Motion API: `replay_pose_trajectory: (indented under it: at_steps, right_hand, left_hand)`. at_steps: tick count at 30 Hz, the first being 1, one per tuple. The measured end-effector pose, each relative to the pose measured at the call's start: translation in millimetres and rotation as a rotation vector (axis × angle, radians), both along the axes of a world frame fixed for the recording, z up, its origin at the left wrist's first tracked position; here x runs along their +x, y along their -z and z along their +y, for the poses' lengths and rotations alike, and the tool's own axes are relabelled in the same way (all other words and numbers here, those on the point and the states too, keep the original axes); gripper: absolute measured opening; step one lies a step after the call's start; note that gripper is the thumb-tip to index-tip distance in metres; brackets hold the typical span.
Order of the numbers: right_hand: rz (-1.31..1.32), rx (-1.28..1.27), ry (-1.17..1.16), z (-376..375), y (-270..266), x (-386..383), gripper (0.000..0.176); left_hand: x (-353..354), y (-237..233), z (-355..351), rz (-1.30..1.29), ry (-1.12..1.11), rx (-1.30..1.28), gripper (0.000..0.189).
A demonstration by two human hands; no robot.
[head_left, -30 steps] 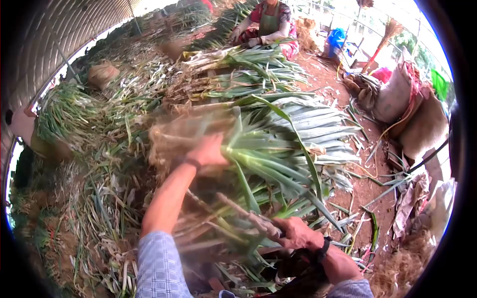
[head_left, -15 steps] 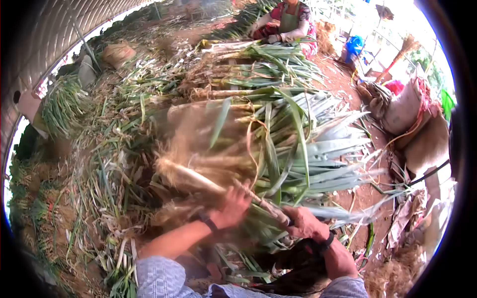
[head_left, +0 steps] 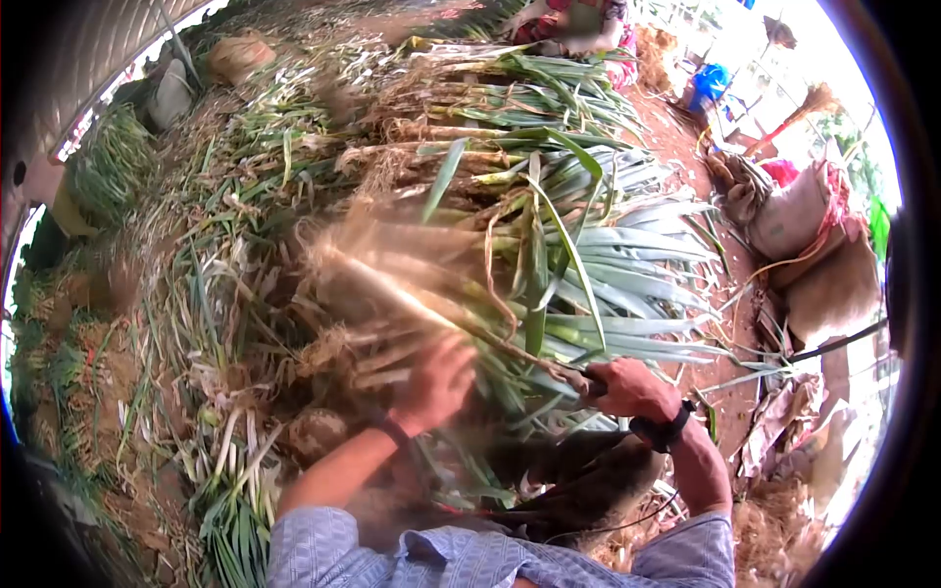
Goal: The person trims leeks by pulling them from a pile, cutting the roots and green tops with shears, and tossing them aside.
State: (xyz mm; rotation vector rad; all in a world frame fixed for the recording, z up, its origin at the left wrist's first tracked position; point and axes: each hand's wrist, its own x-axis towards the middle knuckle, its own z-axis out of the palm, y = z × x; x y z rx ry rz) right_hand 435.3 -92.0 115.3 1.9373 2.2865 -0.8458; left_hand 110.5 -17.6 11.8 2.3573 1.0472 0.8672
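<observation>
In the head view, a long stalk (head_left: 397, 297) lies over the near part of the leek pile (head_left: 627, 265), pale and smooth along its shaft, with a brown, stringy root end. Its roots point far left; its long axis slants to near right — towards a thin brown stick (head_left: 529, 359). The right hand (head_left: 635, 388) is closed round the stick's dark end. The left hand (head_left: 436, 382) is beside the stalk on its near side, so blurred that I cannot tell whether its fingers pinch anything. The pile's leaf tips edge a strip of reddish soil (head_left: 730, 392) on the right — open room, with sacks (head_left: 789, 218) beyond. Loose leaves crowd the left side.
</observation>
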Motion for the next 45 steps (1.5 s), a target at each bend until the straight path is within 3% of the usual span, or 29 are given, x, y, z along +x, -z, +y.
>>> replay_pose_trajectory:
  at_steps: [2, 4, 9, 13, 16, 17, 23, 26, 28, 30, 31, 34, 36, 39, 42, 45]
  right_hand:
    - [-0.034, -0.05, -0.018, -10, -8, -4, 0.023]
    - [-0.067, -0.05, -0.042, -18, -14, -8, 0.023]
    - [-0.093, 0.077, -0.013, -16, 4, -31, 0.023]
    - [-0.07, 0.067, -0.084, -19, 9, -49, 0.023]
    - [-0.139, 0.126, 0.043, -26, 14, -41, 0.023]
    - [-0.136, 0.045, 0.074, -34, -6, -53, 0.025]
    - [-0.15, 0.067, 0.16, -64, -12, -47, 0.029]
    - [-0.12, 0.076, 0.132, -79, -14, -43, 0.028]
    - [-0.078, 0.082, 0.098, -93, -15, -38, 0.027]
    - [-0.087, 0.049, 0.098, -99, -19, -36, 0.025]
    - [-0.069, 0.056, 0.106, -102, -27, -40, 0.025]
    - [-0.024, 0.042, 0.147, -101, -42, -46, 0.027]
    - [0.051, 0.037, 0.17, -99, -42, -46, 0.029]
    - [0.034, 0.076, 0.041, -88, -17, -42, 0.029]
    - [-0.035, 0.097, 0.018, -78, 0, -48, 0.024]
    - [-0.088, 0.083, 0.045, -81, 19, -45, 0.02]
  left_hand:
    - [-5, 26, -1, -0.265, -0.197, -0.15, 0.026]
    - [-13, 71, 8, -0.616, -0.313, -0.678, 0.022]
    - [-10, 79, 34, -0.754, -0.241, -0.799, 0.023]
    - [-6, 76, 39, -1.105, -0.221, -1.105, 0.026]
    - [1, 63, 47, -1.151, -0.23, -1.073, 0.026]
    - [2, 66, 50, -1.165, -0.204, -1.043, 0.025]
    - [23, 101, 52, -1.144, -0.152, -0.956, 0.025]
    - [24, 69, 24, -1.167, -0.235, -1.041, 0.026]
    - [25, 95, 34, -1.111, -0.265, -0.85, 0.024]
    - [17, 76, 35, -1.232, -0.43, -0.79, 0.026]
    - [5, 64, 39, -1.138, -0.529, -0.678, 0.032]
    - [-25, 1, 31, -1.415, -0.451, -0.756, 0.041]
    - [-31, -12, 32, -1.491, -0.561, -0.739, 0.041]
    - [-41, 31, 39, -1.178, -0.519, -1.053, 0.034]
    - [-32, 88, 26, -1.196, -0.46, -1.274, 0.029]
    - [-19, 112, 19, -1.008, -0.252, -1.219, 0.031]
